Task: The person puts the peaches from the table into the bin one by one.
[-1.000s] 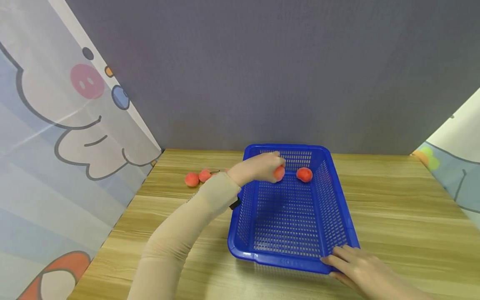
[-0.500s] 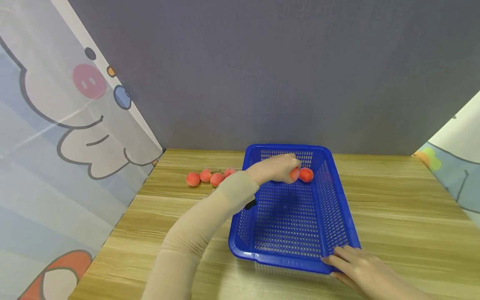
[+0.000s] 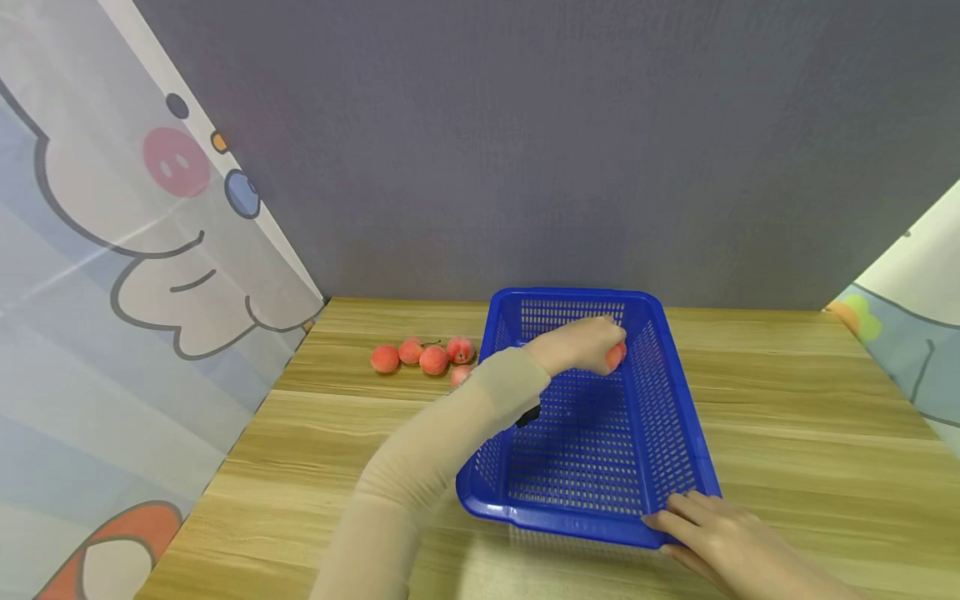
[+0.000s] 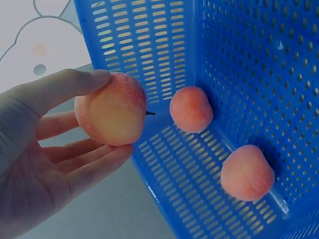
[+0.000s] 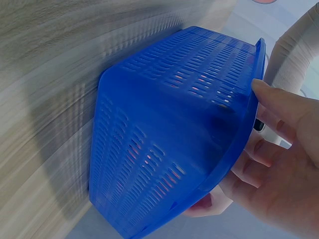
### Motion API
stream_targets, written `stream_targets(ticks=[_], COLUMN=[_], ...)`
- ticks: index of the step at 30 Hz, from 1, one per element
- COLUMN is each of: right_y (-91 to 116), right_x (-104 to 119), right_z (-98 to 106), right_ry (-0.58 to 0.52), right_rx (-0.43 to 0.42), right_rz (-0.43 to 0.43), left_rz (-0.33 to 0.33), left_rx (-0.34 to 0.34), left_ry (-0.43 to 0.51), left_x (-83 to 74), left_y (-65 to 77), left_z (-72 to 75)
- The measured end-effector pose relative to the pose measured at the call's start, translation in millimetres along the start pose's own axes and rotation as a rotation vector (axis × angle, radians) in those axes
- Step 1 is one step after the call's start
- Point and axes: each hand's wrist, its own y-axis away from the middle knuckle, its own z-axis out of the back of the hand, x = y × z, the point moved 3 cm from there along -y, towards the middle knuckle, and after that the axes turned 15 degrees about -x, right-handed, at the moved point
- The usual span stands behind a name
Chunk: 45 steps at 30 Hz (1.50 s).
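Note:
In the head view my left hand [image 3: 587, 346] reaches over the far end of the blue plastic basket [image 3: 570, 525]. It holds a reddish-yellow peach [image 4: 112, 110] between thumb and curled fingers, and a short dark stem sticks out of the fruit. Inside the basket, one peach [image 4: 191, 109] sits near a corner and another peach [image 4: 247, 173] lies along a side wall, both seen in the left wrist view. My right hand [image 3: 712, 533] grips the near right corner of the rim, thumb [image 5: 266, 92] on one side and fingers on the other.
Left of the basket several peaches [image 3: 433, 360] lie on the wood-grain table [image 3: 795, 433], one partly behind my left sleeve. A grey panel [image 3: 570, 150] rises behind the table. A cartoon-printed curtain [image 3: 112, 275] hangs at the left.
My left hand has carried the peach rightward over the basket, now hiding the fruit inside from the head view. More peaches on the table show. The right hand stays on the rim.

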Motion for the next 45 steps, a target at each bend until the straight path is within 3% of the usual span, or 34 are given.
stream_targets(ticks=[12,23,32,45], right_y=[-1.2,0.8,0.1,1.3], right_x=[1.5,-0.3,0.2,-0.6], right_z=[0.9,0.2,0.4,-0.5], right_ry=[0.014,-0.004,0.002,-0.008], right_rx=[-0.034,0.004,0.011,0.034], right_rz=[0.004,0.001,-0.012,-0.022], left_rz=[0.017,0.072,0.044,0.070], left_rx=[0.028,0.080,0.050,0.039], left_ry=[-0.002,-0.029,-0.068,-0.045], left_x=[-4.2,-10.8,-12.9,-13.3], left_y=[-9.6,-17.8,-23.3,-26.6], left_z=[-18.0,-43.2,-59.5,-72.9])
